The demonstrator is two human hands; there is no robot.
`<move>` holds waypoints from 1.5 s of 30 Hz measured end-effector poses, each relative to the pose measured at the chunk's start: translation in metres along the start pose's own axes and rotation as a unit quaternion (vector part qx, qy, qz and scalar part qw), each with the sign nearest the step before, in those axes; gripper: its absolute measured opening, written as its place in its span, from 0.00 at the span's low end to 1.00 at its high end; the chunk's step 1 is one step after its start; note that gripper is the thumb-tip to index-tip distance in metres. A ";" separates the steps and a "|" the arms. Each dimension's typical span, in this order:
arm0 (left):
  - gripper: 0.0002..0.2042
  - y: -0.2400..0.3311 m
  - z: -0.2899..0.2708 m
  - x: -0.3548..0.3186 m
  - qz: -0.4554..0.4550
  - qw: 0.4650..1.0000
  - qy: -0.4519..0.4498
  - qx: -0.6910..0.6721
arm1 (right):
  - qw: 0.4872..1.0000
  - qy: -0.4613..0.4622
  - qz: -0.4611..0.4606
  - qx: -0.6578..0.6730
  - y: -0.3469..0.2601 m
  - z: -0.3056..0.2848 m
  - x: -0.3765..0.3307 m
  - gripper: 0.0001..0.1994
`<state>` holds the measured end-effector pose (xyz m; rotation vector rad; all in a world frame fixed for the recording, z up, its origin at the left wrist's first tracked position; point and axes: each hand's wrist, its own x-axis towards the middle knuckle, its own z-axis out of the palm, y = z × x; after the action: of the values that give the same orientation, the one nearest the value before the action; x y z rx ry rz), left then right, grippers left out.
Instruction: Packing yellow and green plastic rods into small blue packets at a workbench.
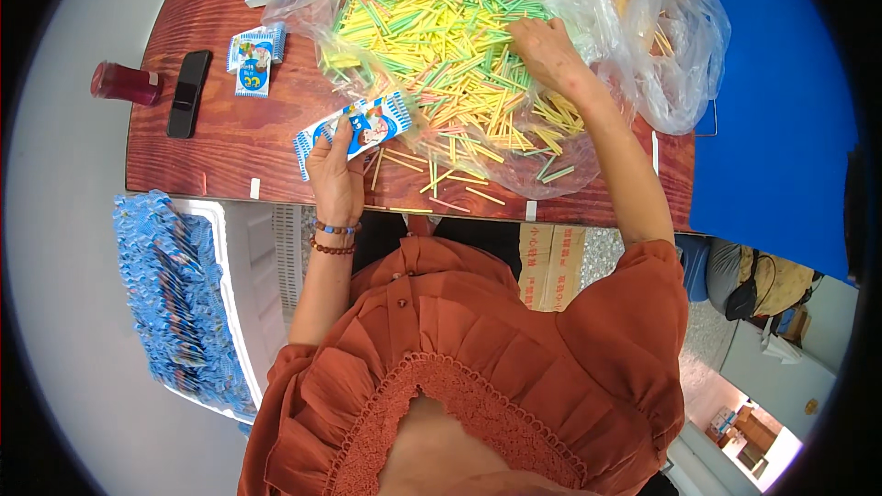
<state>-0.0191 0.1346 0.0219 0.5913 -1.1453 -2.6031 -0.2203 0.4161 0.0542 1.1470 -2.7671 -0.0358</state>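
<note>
Gripping a blue-and-white packet (378, 131) between thumb and fingers, a person's left hand (336, 173) holds it over the wooden table (207, 165), at the near left of a heap of yellow, green and pink sticks (432, 46) in a clear plastic bag (588, 23). The right hand (549, 55) is at the heap's right side, fingers bent; from where I stand, I cannot tell whether they grip any sticks. Farther left lie more packets (253, 76), a black smartphone (189, 92) and a dark red jar (127, 84).
</note>
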 end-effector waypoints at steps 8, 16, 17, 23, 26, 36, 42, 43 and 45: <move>0.07 0.002 0.002 0.002 -0.003 1.000 -0.008 -0.006 | 0.966 -0.059 0.150 0.204 0.010 -0.012 0.006 0.08; 0.08 -0.005 0.021 0.014 -0.007 0.999 -0.036 -0.040 | 0.475 0.229 0.103 0.843 -0.044 -0.030 0.023 0.11; 0.08 -0.009 0.030 0.016 -0.003 0.998 -0.041 -0.049 | 0.448 0.233 0.087 0.859 -0.057 -0.033 0.024 0.11; 0.10 -0.013 0.047 0.020 0.028 0.993 -0.072 -0.089 | 0.444 0.305 0.105 0.836 -0.144 -0.067 0.033 0.12; 0.10 -0.011 0.045 0.019 0.048 0.992 -0.064 -0.097 | 0.440 0.333 0.118 0.825 -0.168 -0.072 0.036 0.13; 0.09 0.000 0.053 0.014 0.081 0.991 -0.018 -0.109 | 0.511 0.370 0.127 0.766 -0.191 -0.066 0.035 0.13; 0.07 0.000 0.051 0.018 0.098 0.990 -0.016 -0.096 | 0.565 0.311 0.123 0.755 -0.194 -0.071 0.040 0.14; 0.06 0.000 0.054 0.017 0.098 0.989 -0.015 -0.109 | 0.586 0.306 0.124 0.740 -0.194 -0.071 0.041 0.15; 0.06 0.001 0.057 0.016 0.099 0.988 -0.014 -0.121 | 0.566 0.327 0.122 0.747 -0.201 -0.063 0.044 0.15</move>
<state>-0.0590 0.1654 0.0530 0.3712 -0.8293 -2.5315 -0.1010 0.2451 0.1068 0.4913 -1.6765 2.4685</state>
